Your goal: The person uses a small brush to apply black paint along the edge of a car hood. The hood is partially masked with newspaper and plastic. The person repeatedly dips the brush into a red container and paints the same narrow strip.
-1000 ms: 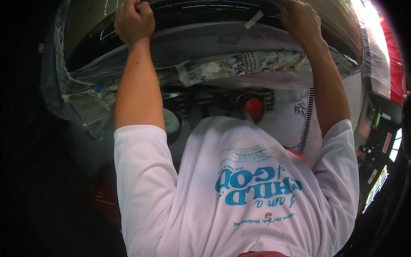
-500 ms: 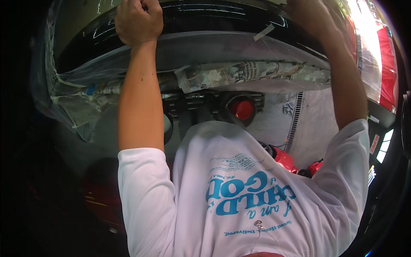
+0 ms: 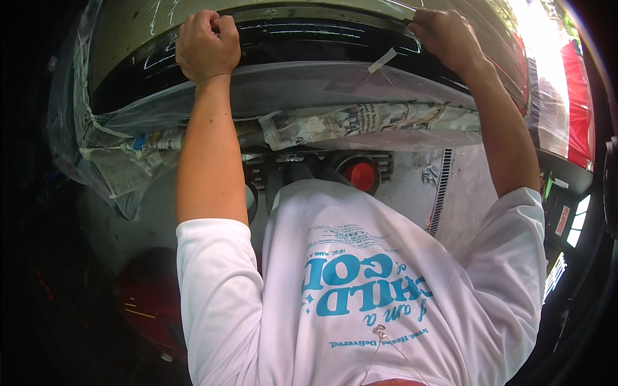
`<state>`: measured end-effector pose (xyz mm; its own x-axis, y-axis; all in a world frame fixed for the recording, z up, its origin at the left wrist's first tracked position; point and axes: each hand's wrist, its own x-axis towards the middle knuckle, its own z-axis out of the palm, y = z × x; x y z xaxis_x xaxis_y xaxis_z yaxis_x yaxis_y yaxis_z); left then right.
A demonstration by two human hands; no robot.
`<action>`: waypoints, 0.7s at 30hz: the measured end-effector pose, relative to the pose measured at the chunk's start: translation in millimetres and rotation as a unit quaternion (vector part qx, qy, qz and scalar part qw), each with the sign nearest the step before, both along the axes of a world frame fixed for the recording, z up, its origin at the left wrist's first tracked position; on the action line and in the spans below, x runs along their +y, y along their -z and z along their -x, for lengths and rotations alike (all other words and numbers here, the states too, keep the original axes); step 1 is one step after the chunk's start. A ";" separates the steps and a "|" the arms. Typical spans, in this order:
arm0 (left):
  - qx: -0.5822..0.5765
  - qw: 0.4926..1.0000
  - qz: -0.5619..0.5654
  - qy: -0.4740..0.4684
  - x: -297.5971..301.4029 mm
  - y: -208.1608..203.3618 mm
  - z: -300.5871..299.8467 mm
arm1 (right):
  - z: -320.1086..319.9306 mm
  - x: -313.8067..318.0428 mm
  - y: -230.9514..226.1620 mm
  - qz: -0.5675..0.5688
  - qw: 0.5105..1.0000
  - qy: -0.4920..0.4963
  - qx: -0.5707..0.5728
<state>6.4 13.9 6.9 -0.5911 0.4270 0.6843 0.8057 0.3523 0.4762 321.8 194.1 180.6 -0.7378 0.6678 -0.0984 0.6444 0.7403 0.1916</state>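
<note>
My left hand (image 3: 207,46) is closed in a fist at the upper edge of a glossy black curved panel (image 3: 302,45), its thumb folded against the fingers. Whatever it may hold is hidden. Farther right, my right hand (image 3: 447,40) has its fingers curled at the same edge, with a small dark bit showing by the fingertips. What it pinches is too small to name. Beyond the black band lies an olive-gold glossy surface (image 3: 135,32) with bright reflections. A short strip of pale tape (image 3: 382,60) sticks to the lower border of the black panel between my hands.
Clear plastic sheeting (image 3: 283,83) hangs below the panel, above a rolled band of newspaper (image 3: 360,123). On the floor are a round container with a red inside (image 3: 362,175) and a drain grate (image 3: 441,186). A dark red object (image 3: 151,299) lies at lower left.
Both hands appear lower in the picture, as do the panel and newspaper, so the view has shifted. My right hand has also come slightly left and shows more fully.
</note>
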 end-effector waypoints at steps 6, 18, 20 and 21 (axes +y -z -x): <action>-0.010 1.000 0.003 -0.013 -5.7 5.8 -3.2 | 17.8 -4.0 -1.0 -0.034 0.998 -0.015 -0.057; -0.025 0.999 -0.009 -0.020 -4.4 -1.6 -2.3 | 20.9 57.3 -30.1 0.052 0.950 -0.278 -0.133; -0.027 0.999 -0.013 -0.021 -0.5 -1.4 -2.4 | 9.6 33.6 -23.8 0.018 0.990 -0.108 -0.087; -0.033 0.999 -0.014 -0.021 0.4 -1.1 -4.3 | 2.9 34.8 -13.8 -0.006 0.990 -0.124 -0.071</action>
<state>10.7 14.2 8.0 -0.6526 0.3826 0.6540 0.7568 0.3706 0.5384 318.9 228.9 194.4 -0.8582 0.4700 -0.2064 0.4095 0.8694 0.2766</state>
